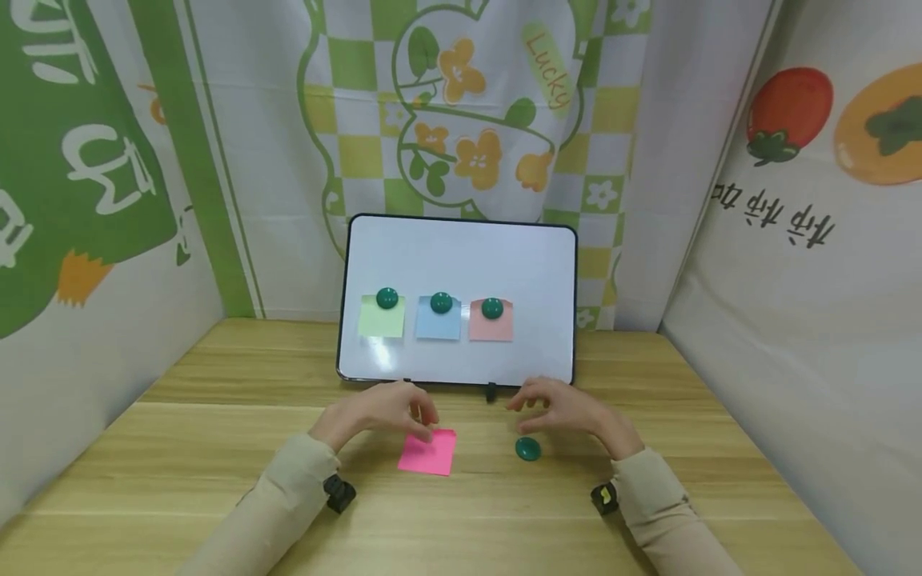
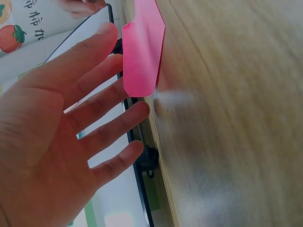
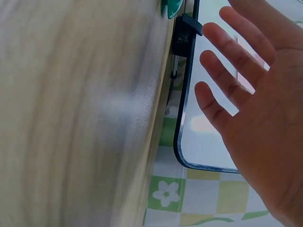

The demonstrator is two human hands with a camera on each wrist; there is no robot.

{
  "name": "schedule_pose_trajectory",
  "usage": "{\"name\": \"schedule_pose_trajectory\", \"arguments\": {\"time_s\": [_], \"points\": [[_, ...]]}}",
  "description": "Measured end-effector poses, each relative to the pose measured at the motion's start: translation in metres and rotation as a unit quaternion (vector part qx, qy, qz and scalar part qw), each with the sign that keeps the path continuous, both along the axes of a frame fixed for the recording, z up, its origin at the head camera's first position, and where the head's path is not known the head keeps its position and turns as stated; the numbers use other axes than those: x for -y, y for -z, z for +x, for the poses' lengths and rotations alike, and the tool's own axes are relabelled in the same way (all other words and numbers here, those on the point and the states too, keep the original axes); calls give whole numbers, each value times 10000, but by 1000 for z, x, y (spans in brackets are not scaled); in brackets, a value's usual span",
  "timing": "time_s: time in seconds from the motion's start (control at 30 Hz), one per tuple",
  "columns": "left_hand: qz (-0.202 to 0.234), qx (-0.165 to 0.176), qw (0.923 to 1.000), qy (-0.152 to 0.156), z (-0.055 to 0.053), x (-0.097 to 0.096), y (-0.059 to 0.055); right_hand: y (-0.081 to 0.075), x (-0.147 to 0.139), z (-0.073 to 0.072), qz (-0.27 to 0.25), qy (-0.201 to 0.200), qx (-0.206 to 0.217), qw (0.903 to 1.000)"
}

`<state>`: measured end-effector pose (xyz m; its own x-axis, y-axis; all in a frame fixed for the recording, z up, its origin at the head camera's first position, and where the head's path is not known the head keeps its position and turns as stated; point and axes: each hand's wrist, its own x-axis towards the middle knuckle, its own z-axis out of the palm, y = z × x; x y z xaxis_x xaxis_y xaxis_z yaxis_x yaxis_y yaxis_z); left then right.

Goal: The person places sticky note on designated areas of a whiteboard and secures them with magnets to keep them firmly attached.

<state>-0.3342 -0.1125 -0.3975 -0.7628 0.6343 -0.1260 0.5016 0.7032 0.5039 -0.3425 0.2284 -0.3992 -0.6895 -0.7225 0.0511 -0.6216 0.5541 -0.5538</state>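
A bright pink sticky note [image 1: 428, 454] lies on the wooden table in front of the whiteboard. My left hand [image 1: 392, 406] hovers over its far edge with loosely bent fingers. In the left wrist view these fingers [image 2: 111, 125] spread apart beside the sticky note [image 2: 144, 52]; whether a fingertip touches it, I cannot tell. A green round magnet [image 1: 528, 449] rests on the table to the right of the note. Just beyond it is my right hand [image 1: 565, 406], fingers relaxed and holding nothing. The right wrist view catches only part of the magnet [image 3: 173, 6] at its top edge.
Behind the hands, a black-framed whiteboard [image 1: 540, 264] leans at the back of the table [image 1: 461, 528]. It bears green, blue and pink notes, each under a green magnet. A black foot [image 1: 491, 392] juts out below it. Printed cloth hangs around three sides.
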Motion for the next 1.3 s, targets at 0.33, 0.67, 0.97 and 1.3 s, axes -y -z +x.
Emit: {"name": "schedule_pose_trajectory", "arguments": {"time_s": [0.33,0.67,0.97,1.3], "points": [[-259,58,9996,-42,1,-2,1,2,-3,-1,80,60,196,9998],[-332,-157,9992,168,2,-2,1,3,-5,1,179,26,308,9994],[-323,-144,9993,125,1,-2,4,7,-7,0,219,-21,537,9983],[-448,-331,9984,94,1,-3,3,7,-7,4,390,126,942,9947]]}}
